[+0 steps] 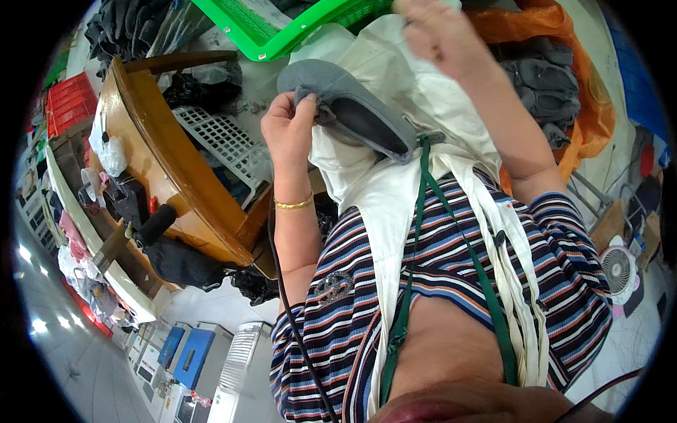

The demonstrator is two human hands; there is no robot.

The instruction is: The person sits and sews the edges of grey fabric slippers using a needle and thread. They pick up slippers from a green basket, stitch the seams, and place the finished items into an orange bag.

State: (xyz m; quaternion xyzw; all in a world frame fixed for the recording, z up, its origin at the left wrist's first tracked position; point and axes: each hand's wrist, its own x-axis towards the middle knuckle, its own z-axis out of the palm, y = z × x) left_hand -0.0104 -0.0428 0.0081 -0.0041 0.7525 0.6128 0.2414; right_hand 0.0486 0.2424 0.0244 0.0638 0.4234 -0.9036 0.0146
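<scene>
A grey fabric slip-on shoe (361,106) with a dark opening lies over the white apron (451,120) on my lap, its rounded end toward the upper left. My left hand (290,127), with a gold bangle at the wrist, pinches the fabric at the shoe's near-left edge between thumb and fingers. Well apart from the shoe, my right hand (450,44) is raised at the upper right. Motion smears its fingers, so I cannot make out whether anything is in them. A dark green cord (423,176) hangs down my front by the shoe's pointed end.
At the top is a green plastic basket (271,42). An orange sack (599,106) at the right holds several grey shoes (543,84). To the left stands a curved wooden table (162,155), with a white plastic crate (222,137) beside it. A small fan (618,271) sits at the far right.
</scene>
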